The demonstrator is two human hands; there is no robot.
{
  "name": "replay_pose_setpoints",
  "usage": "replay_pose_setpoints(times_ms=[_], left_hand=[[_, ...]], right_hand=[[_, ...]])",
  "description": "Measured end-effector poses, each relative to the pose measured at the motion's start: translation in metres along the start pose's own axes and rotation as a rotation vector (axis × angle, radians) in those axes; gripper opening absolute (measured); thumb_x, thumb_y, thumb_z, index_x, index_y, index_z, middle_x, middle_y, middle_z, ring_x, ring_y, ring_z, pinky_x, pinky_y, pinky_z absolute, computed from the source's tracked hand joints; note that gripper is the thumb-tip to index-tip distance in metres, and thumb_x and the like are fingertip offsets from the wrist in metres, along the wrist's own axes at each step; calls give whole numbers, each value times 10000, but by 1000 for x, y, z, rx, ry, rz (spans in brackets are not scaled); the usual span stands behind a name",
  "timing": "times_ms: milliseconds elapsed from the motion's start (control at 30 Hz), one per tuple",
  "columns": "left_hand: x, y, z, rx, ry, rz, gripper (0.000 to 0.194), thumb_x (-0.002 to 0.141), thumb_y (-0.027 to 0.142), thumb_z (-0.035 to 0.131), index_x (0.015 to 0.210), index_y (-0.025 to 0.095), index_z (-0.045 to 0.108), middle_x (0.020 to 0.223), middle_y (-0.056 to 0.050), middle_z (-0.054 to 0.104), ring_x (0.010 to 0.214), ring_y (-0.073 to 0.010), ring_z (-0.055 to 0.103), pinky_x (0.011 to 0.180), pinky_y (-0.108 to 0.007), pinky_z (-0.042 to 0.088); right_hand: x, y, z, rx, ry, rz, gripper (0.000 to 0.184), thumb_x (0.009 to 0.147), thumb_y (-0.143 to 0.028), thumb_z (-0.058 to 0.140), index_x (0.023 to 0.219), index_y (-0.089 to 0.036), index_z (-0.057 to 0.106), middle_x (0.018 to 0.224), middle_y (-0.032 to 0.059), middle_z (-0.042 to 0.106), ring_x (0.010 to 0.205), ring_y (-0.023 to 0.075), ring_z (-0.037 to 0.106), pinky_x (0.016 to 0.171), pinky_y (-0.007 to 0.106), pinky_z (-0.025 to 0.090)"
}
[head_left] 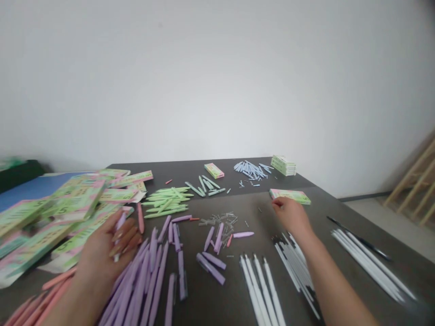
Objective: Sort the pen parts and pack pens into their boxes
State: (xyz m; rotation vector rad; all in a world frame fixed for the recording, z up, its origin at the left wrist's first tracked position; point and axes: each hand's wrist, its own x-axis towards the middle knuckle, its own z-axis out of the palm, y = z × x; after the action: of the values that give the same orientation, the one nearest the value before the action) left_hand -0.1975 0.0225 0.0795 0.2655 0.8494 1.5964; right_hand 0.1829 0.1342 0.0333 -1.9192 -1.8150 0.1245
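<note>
Holding a lilac pen barrel seems to be the step in hand, probably part of some pen assembly. Picture a dial centred on the scattered small clear pieces, with twelve o'clock toward the wall. The left hand is near nine o'clock, its grip closed around the barrel between thumb and curled fingers, above the desk. The right hand hangs at three o'clock, just short of a pink-and-green box. Its fingers bunch together, but I cannot tell whether that grip pinches anything. My guess is that the next move calls for bringing both hands together, with a fine pinch and the barrel kept steady.

The barrel itself looks slim and smooth, tilted nearly upright, with a whitish end showing below the fingers; its middle is hidden. Similar lilac barrels lie bundled at eight o'clock, and white refills at five.
</note>
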Motion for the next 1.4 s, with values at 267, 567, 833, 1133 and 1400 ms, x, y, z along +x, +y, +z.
replay_pose_setpoints(times_ms=[267, 567, 833, 1133, 1400], left_hand=[[5, 16, -16, 57, -63, 271, 412, 903, 169, 284, 500, 179, 365, 347, 72, 381, 202, -40, 290, 250, -193, 237], [6, 14, -12, 50, -31, 331, 412, 874, 155, 312, 466, 185, 355, 322, 72, 352, 188, -48, 281, 244, -207, 213], [10, 12, -16, 59, -32, 355, 404, 844, 178, 363, 439, 184, 367, 322, 67, 357, 188, -51, 270, 232, -212, 214], [11, 10, -15, 59, -20, 351, 398, 820, 194, 404, 424, 184, 376, 315, 72, 352, 188, -46, 269, 231, -202, 230], [10, 9, -14, 52, -18, 319, 389, 815, 207, 413, 428, 185, 371, 319, 73, 352, 189, -46, 272, 240, -199, 248]], right_hand=[[-12, -17, 8, 4, -35, -129, 200, 770, -257, 488, 840, -212, 671, 821, 63, 675, 775, 230, 604, 626, 276, 371], [-34, -48, 20, 48, -105, -340, 208, 804, -235, 450, 822, -207, 654, 818, 47, 633, 776, 199, 568, 683, 277, 382], [-84, -92, 27, 200, -327, -605, 163, 836, -234, 470, 823, -227, 632, 820, 21, 606, 821, 172, 542, 705, 253, 389], [-120, -109, 38, 137, -492, -744, 300, 756, -269, 598, 1052, -276, 552, 1025, 27, 544, 908, 206, 532, 771, 311, 409], [-121, -107, 51, 135, -484, -707, 188, 796, -156, 497, 952, -242, 555, 976, 27, 536, 887, 179, 532, 761, 279, 404]])
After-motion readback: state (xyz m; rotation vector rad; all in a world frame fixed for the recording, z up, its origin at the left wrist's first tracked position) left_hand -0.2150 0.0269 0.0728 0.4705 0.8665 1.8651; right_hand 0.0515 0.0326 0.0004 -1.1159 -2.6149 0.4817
